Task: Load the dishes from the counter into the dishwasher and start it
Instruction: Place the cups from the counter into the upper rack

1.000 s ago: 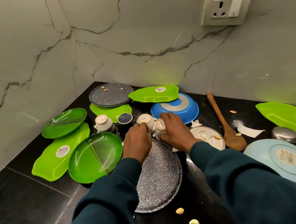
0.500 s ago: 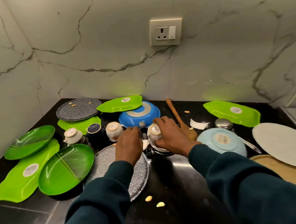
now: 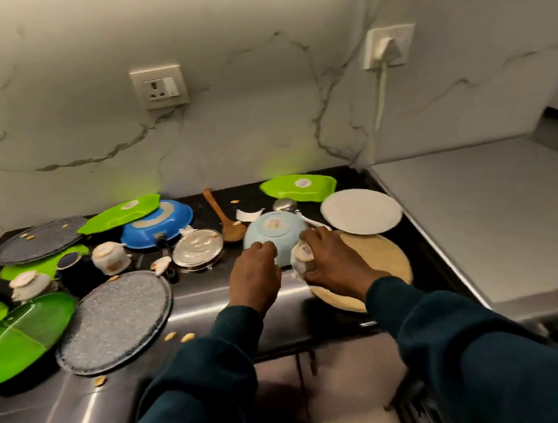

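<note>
My right hand (image 3: 336,262) grips a small white cup (image 3: 302,257) tipped on its side, above a round wooden board (image 3: 384,258). My left hand (image 3: 254,272) is just left of it, fingers curled down by an upturned light-blue bowl (image 3: 274,227); what lies under the palm is hidden. Two more white cups (image 3: 110,258) (image 3: 30,282) and a dark cup (image 3: 73,267) stand on the black counter (image 3: 259,199) at the left. Around them lie grey speckled plates (image 3: 116,318), green plates (image 3: 19,338), a blue pan (image 3: 158,224), a steel lid (image 3: 198,247) and a white plate (image 3: 362,211).
A wooden spoon (image 3: 223,217) and a steel ladle (image 3: 285,205) lie near the marble wall. Food scraps (image 3: 180,337) dot the steel front strip. A grey surface (image 3: 478,224) adjoins on the right. A plugged-in cable (image 3: 381,97) hangs from the right socket.
Both hands have moved right from the cup cluster to the light-blue bowl and wooden board, the right one carrying the white cup. The view has swung right and pulled back.
</note>
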